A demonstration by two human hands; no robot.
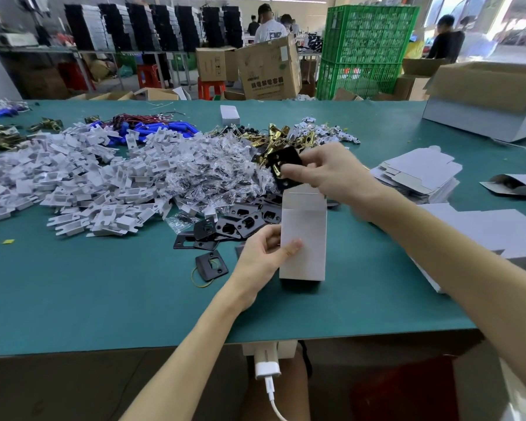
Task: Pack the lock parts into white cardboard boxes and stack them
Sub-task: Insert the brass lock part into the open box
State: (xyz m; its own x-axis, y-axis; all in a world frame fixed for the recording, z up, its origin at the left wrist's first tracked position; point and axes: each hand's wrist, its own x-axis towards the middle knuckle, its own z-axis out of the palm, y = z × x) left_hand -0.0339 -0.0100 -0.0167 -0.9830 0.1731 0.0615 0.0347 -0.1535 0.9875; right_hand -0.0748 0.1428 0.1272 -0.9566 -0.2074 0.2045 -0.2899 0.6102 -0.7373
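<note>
A small white cardboard box (303,238) stands upright on the green table (104,299) with its top flaps open. My left hand (263,259) grips its left side, thumb across the front. Just above the opening, my right hand (331,173) pinches a black lock plate with a gold latch part (286,165). More black plates (243,221) lie behind the box. One black plate with a yellow rubber band (210,265) lies alone to the left.
Heaps of white card inserts (82,183), bagged screws (207,171), gold latches (283,135) and blue parts (158,129) cover the table's middle and left. Flat white box blanks (419,174) are stacked at the right. A large open carton (492,98) stands far right.
</note>
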